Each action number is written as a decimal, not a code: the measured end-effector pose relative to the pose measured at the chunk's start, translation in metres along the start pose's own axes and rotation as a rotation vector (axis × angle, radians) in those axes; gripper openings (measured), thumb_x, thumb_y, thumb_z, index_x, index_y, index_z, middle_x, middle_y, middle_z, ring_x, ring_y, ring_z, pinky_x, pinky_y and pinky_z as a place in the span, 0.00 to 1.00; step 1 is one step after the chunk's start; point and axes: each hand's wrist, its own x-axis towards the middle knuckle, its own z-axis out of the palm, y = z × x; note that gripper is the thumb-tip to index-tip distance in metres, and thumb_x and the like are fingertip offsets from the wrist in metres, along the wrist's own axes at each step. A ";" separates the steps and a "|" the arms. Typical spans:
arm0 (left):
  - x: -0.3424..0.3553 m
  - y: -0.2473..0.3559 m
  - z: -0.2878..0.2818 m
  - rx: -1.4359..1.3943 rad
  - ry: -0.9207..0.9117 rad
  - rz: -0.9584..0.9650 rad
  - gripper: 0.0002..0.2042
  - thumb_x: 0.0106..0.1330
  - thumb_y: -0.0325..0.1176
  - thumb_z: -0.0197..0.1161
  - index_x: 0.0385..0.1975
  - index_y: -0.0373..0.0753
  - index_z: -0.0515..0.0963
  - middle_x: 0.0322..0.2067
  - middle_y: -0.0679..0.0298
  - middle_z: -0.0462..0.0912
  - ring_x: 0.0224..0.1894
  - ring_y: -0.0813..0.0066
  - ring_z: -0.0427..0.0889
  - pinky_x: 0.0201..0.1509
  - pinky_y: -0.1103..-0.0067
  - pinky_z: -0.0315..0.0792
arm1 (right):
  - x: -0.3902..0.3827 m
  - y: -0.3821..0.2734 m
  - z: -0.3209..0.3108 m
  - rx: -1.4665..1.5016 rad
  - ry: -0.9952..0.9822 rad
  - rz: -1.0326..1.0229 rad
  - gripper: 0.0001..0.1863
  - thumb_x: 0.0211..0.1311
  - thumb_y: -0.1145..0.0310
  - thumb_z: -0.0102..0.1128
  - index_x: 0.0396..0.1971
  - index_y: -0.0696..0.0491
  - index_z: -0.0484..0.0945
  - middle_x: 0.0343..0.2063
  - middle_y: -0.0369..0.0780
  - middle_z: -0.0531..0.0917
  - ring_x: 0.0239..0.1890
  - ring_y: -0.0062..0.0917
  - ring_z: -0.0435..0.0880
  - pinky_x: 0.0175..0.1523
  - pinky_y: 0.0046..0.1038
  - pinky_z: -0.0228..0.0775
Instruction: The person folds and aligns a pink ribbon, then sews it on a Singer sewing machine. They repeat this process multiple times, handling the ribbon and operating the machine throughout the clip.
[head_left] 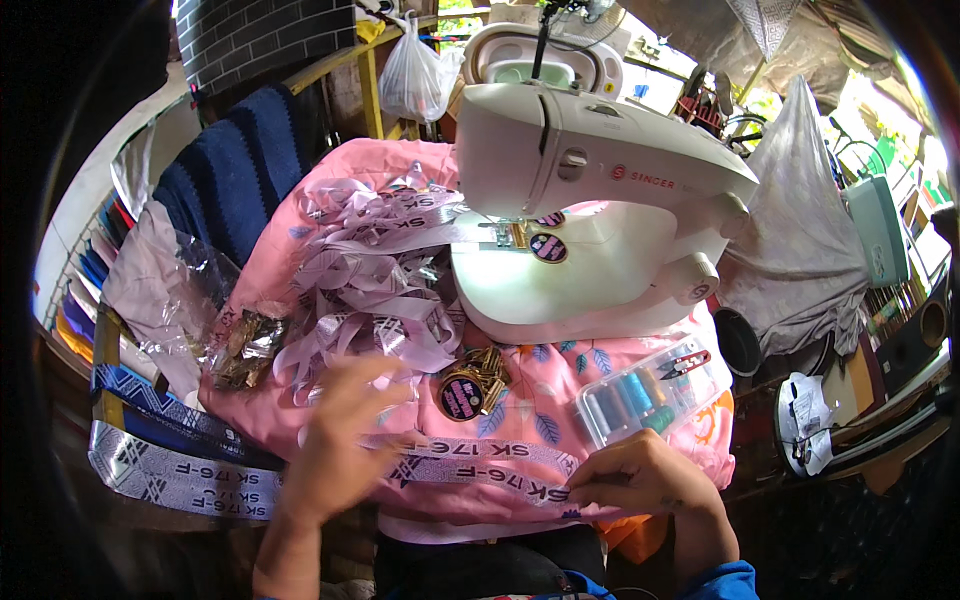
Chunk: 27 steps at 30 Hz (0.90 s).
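A printed lilac ribbon (480, 462) runs across the front of a pink leaf-patterned cloth. My right hand (645, 475) pinches its right end between thumb and fingers. Over the ribbon's left part my left hand (345, 430) is lifted, slightly blurred, fingers apart with nothing visible in them. Just beyond it lies a tangled heap of lilac ribbon (365, 270), one strip of which leads under the needle of a white sewing machine (610, 150). A round dark patch (462, 396) lies beside a pile of small gold metal clips (487, 375), between my hands.
A clear plastic box (610, 405) with thread spools and small red-handled snips (686, 364) stands right of the clips. A brown-gold plastic packet (250, 350) sits at the cloth's left edge. More ribbon (180, 485) hangs over a rail at left. Grey cloth (795, 220) drapes at right.
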 end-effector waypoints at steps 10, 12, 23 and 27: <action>0.048 0.042 0.064 -1.045 -0.785 -0.081 0.24 0.58 0.46 0.67 0.45 0.31 0.75 0.37 0.56 0.82 0.42 0.71 0.80 0.48 0.76 0.71 | 0.002 -0.029 0.001 -0.127 0.074 -0.027 0.07 0.54 0.69 0.65 0.33 0.53 0.81 0.24 0.42 0.82 0.26 0.34 0.82 0.34 0.29 0.73; 0.049 0.040 0.066 -1.036 -0.793 -0.073 0.17 0.60 0.37 0.66 0.43 0.30 0.77 0.36 0.58 0.83 0.38 0.76 0.80 0.44 0.79 0.72 | 0.002 -0.021 0.002 -0.197 0.177 -0.100 0.07 0.55 0.69 0.66 0.33 0.53 0.80 0.25 0.41 0.81 0.28 0.32 0.82 0.34 0.29 0.72; 0.040 0.034 0.045 -1.152 -0.855 -0.262 0.15 0.61 0.27 0.64 0.48 0.31 0.76 0.39 0.63 0.83 0.41 0.79 0.80 0.48 0.82 0.73 | -0.005 0.003 -0.013 0.221 0.122 0.126 0.10 0.55 0.72 0.67 0.37 0.56 0.78 0.31 0.35 0.84 0.32 0.15 0.81 0.35 0.20 0.71; 0.048 0.041 0.042 -1.107 -0.963 -0.223 0.20 0.62 0.31 0.64 0.53 0.32 0.72 0.43 0.63 0.81 0.42 0.78 0.79 0.49 0.82 0.71 | -0.002 -0.018 -0.006 0.082 0.256 0.148 0.11 0.48 0.75 0.72 0.31 0.56 0.78 0.27 0.34 0.83 0.31 0.13 0.80 0.35 0.18 0.69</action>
